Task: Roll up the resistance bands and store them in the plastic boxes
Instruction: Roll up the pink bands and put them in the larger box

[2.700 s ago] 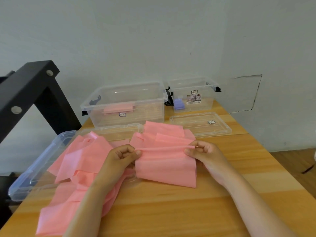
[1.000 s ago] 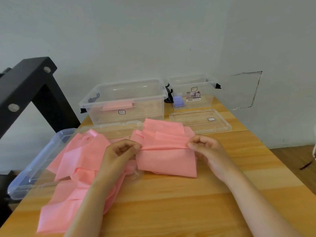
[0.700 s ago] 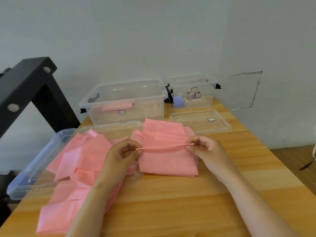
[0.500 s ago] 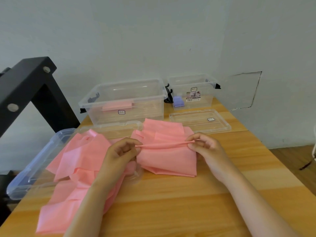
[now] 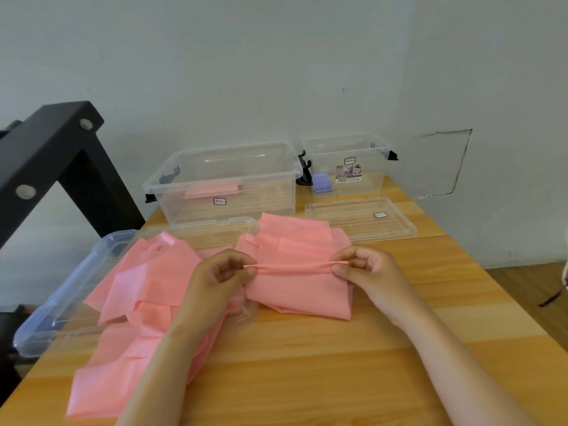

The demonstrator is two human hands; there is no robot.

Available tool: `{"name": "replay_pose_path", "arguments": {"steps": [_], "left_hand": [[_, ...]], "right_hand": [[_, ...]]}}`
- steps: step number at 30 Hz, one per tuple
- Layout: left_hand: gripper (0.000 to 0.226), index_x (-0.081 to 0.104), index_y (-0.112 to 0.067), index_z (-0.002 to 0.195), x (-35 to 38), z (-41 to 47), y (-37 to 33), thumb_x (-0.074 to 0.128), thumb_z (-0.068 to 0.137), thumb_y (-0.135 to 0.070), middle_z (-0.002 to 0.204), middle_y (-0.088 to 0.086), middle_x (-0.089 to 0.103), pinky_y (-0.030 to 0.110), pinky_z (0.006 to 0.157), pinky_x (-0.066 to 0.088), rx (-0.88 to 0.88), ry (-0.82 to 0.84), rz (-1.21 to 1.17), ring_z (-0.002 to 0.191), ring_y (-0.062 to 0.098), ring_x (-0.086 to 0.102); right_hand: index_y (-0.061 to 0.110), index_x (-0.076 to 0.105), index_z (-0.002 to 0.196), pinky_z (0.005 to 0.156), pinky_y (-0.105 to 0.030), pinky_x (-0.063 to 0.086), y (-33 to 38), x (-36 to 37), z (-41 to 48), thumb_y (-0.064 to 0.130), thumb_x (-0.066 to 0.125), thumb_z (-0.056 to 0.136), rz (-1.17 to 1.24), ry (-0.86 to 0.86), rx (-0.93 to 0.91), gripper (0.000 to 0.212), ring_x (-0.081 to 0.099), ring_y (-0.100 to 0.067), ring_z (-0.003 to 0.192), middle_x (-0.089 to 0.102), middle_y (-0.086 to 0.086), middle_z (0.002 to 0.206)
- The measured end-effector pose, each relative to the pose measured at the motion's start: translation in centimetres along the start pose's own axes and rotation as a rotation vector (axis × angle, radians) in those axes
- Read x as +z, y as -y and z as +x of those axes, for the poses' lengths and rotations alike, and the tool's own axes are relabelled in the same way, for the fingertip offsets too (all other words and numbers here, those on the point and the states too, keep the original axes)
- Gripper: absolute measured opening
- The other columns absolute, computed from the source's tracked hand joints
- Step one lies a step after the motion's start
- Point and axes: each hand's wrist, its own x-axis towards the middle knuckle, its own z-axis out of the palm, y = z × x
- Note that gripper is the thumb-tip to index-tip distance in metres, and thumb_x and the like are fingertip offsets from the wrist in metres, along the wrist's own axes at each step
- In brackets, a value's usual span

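The left hand (image 5: pixel 219 276) and the right hand (image 5: pixel 368 273) each pinch one end of a thin rolled edge between thumb and curled fingertips. That edge belongs to a pink band (image 5: pixel 301 293), lifted slightly at the roll, with the rest of it lying in flat folds on the wooden table (image 5: pixel 338 364) between and just beyond the hands.

Just left of the left hand is a loose heap of more pink bands (image 5: pixel 144 287). The heap spreads over a large clear lid (image 5: pixel 58 305) that lies flat on the table, and it trails toward the near edge.

Behind the heap stands a large clear box (image 5: pixel 233 210), open at the top, with black clips at its ends. Inside it, near the front wall, lies one flat pink folded band (image 5: pixel 212 192).

To the right of that box, nearly touching it, stands a smaller clear box (image 5: pixel 368 186), also open, with a printed label on its front. A small purple roll (image 5: pixel 322 183) sits in its left corner. In front of this box a small clear lid (image 5: pixel 359 215) lies flat on the table.

A black frame (image 5: pixel 46 155) stands at the far left.
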Motion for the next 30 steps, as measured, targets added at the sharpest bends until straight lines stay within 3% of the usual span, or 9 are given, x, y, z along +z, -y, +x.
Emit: {"name": "replay_pose_path", "arguments": {"steps": [4, 8, 13, 17, 21, 24, 27, 30], "left_hand": [[0.010, 0.060, -0.010, 0.088, -0.08, -0.10, -0.06, 0.057, 0.091, -0.002, 0.060, 0.011, 0.044, 0.022, 0.043, 0.027, -0.020, 0.063, 0.025, 0.054, 0.021, 0.032], [0.017, 0.068, -0.007, 0.089, -0.25, -0.34, -0.08, 0.057, 0.088, 0.006, 0.069, 0.009, 0.053, 0.023, 0.047, 0.036, -0.050, 0.044, -0.072, 0.060, 0.020, 0.043], [0.010, 0.071, -0.004, 0.085, 0.03, -0.24, -0.25, 0.067, 0.080, 0.004, 0.073, 0.003, 0.067, 0.017, 0.059, 0.048, -0.017, 0.027, -0.057, 0.068, 0.011, 0.059], [0.020, 0.070, -0.008, 0.092, -0.05, -0.06, 0.17, 0.068, 0.079, 0.007, 0.073, 0.004, 0.065, 0.020, 0.053, 0.047, -0.053, 0.037, -0.018, 0.069, 0.014, 0.057], [0.010, 0.063, -0.010, 0.088, -0.12, -0.01, 0.38, 0.059, 0.090, -0.001, 0.063, 0.007, 0.054, 0.023, 0.046, 0.034, -0.044, 0.063, 0.020, 0.056, 0.019, 0.043], [0.010, 0.063, -0.013, 0.092, -0.28, 0.04, 0.40, 0.056, 0.093, -0.006, 0.064, 0.017, 0.048, 0.031, 0.051, 0.032, -0.041, 0.096, 0.021, 0.056, 0.025, 0.038], [0.016, 0.066, -0.010, 0.090, -0.35, -0.16, 0.42, 0.056, 0.090, 0.002, 0.070, 0.010, 0.053, 0.023, 0.046, 0.032, -0.060, 0.064, -0.050, 0.057, 0.020, 0.037], [0.010, 0.068, -0.009, 0.087, -0.31, -0.19, 0.45, 0.062, 0.087, -0.001, 0.070, 0.006, 0.056, 0.025, 0.049, 0.036, -0.055, 0.062, -0.066, 0.058, 0.019, 0.042]], "right_hand": [[0.019, 0.067, 0.086, 0.059, -0.013, 0.040, 0.10, 0.07, -0.18, 0.011, 0.066, 0.087, 0.008, 0.025, -0.019, 0.008, 0.058, -0.010, 0.068, 0.067, -0.010, 0.073], [0.016, 0.069, 0.083, 0.063, -0.012, 0.044, 0.32, -0.23, -0.12, -0.001, 0.066, 0.083, 0.078, 0.037, -0.018, 0.017, 0.060, -0.005, 0.073, 0.066, 0.004, 0.075], [0.013, 0.068, 0.079, 0.065, -0.013, 0.045, 0.14, -0.13, -0.02, 0.004, 0.074, 0.078, 0.051, 0.007, -0.020, 0.011, 0.060, -0.003, 0.072, 0.066, 0.011, 0.072], [0.015, 0.070, 0.089, 0.066, -0.013, 0.046, -0.03, -0.11, 0.07, 0.000, 0.073, 0.079, 0.050, 0.008, -0.014, 0.018, 0.065, -0.006, 0.075, 0.071, 0.003, 0.084], [0.015, 0.068, 0.083, 0.062, -0.012, 0.043, -0.03, 0.04, 0.09, 0.000, 0.070, 0.082, 0.032, 0.010, -0.030, 0.014, 0.061, -0.003, 0.071, 0.067, 0.003, 0.077], [0.019, 0.068, 0.082, 0.060, -0.014, 0.041, 0.13, -0.01, -0.07, 0.005, 0.069, 0.083, 0.057, 0.032, -0.038, 0.014, 0.058, -0.008, 0.069, 0.065, -0.005, 0.074], [0.017, 0.069, 0.080, 0.064, -0.011, 0.044, 0.29, -0.15, -0.10, -0.001, 0.071, 0.079, 0.074, 0.050, -0.033, 0.018, 0.061, -0.004, 0.074, 0.066, 0.005, 0.076], [0.015, 0.069, 0.080, 0.065, -0.010, 0.045, 0.33, 0.00, -0.11, 0.003, 0.075, 0.076, 0.065, 0.040, -0.026, 0.014, 0.062, -0.002, 0.076, 0.067, 0.010, 0.077]]}}
